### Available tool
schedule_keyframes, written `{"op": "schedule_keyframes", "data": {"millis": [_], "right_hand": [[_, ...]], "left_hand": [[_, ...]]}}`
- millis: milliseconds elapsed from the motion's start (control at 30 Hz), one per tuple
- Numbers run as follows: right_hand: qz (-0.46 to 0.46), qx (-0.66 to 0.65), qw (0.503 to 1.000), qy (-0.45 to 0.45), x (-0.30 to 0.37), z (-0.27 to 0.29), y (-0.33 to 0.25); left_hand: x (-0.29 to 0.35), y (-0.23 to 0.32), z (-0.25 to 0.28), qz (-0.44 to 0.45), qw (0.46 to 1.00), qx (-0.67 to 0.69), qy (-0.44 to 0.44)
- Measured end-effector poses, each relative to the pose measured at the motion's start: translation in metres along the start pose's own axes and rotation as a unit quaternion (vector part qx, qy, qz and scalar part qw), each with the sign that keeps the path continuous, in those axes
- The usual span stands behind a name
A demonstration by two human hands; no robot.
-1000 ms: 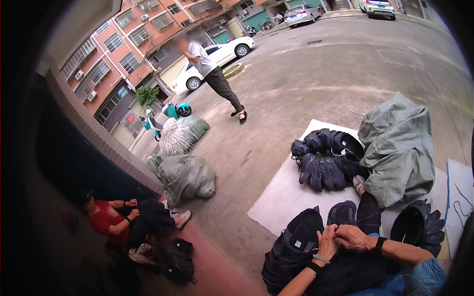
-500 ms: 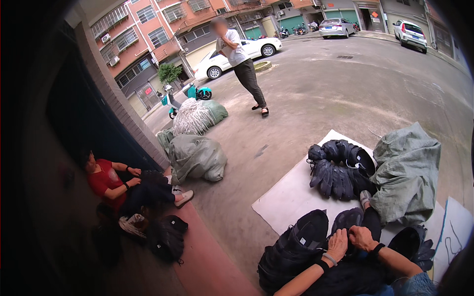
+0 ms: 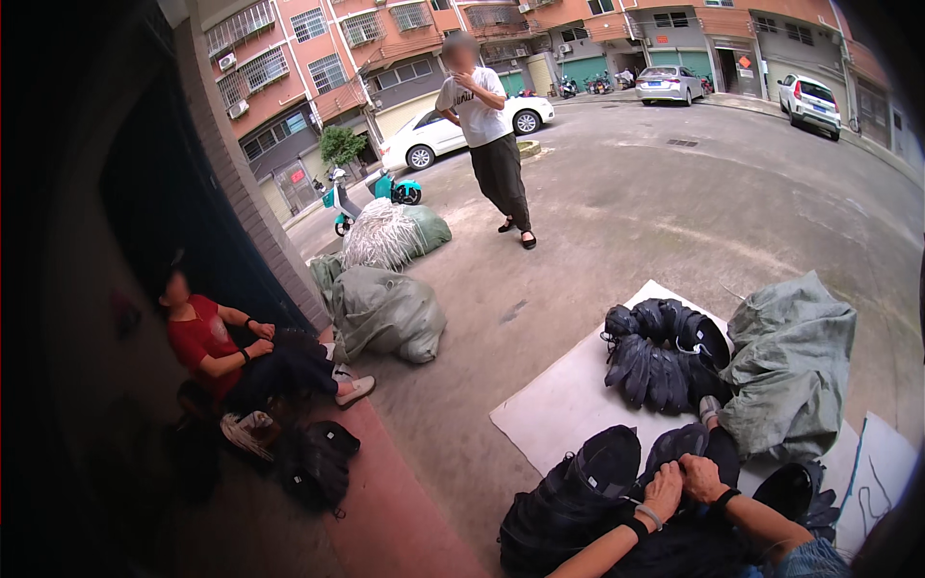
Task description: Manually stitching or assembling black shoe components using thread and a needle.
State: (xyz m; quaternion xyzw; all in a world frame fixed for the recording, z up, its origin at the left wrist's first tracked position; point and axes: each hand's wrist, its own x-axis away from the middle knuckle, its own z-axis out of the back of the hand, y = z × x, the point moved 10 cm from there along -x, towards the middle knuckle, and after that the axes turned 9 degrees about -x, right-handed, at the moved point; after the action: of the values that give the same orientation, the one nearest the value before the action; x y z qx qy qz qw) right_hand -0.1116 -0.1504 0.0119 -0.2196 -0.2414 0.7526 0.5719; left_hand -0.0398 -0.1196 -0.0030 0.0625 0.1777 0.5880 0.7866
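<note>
At the lower right my left hand (image 3: 662,489) and my right hand (image 3: 701,478) are close together, fingers bent and pressed onto a black shoe upper (image 3: 676,442). Its top end sticks up beyond my knuckles, while the part under my fingers is hidden. Left of my hands lies a thick bundle of nested black shoe uppers (image 3: 554,515), a small white label showing inside the front one. More dark material covers my lap. Right of my right hand, another black shoe upper (image 3: 788,489) lies with its hollow side showing.
Ahead, a ring of nested black uppers (image 3: 641,371) rests on a white sheet (image 3: 540,414), beside a grey-green sack (image 3: 792,366). At left sits a person in red (image 3: 207,342) near full sacks (image 3: 385,313). Another person (image 3: 487,125) stands on the pavement before parked cars.
My view has tilted up slightly. Both hands stay on the black shoe upper with little shift. The standing person has turned and stepped a little; the seated person's head has lifted.
</note>
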Motion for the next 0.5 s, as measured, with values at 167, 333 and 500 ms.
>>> {"op": "schedule_keyframes", "data": {"millis": [167,333,500], "right_hand": [[-0.01,0.02,1.0,0.004,0.002,0.001,-0.001],[-0.021,0.04,0.999,-0.005,0.001,-0.004,0.002],[0.025,0.069,0.997,0.012,-0.005,-0.013,0.0]], "left_hand": [[-0.005,-0.006,-0.014,0.024,0.998,0.038,-0.032],[-0.009,-0.013,-0.021,0.019,0.999,0.049,-0.014],[-0.012,-0.019,-0.026,0.002,0.998,0.065,-0.017]]}}
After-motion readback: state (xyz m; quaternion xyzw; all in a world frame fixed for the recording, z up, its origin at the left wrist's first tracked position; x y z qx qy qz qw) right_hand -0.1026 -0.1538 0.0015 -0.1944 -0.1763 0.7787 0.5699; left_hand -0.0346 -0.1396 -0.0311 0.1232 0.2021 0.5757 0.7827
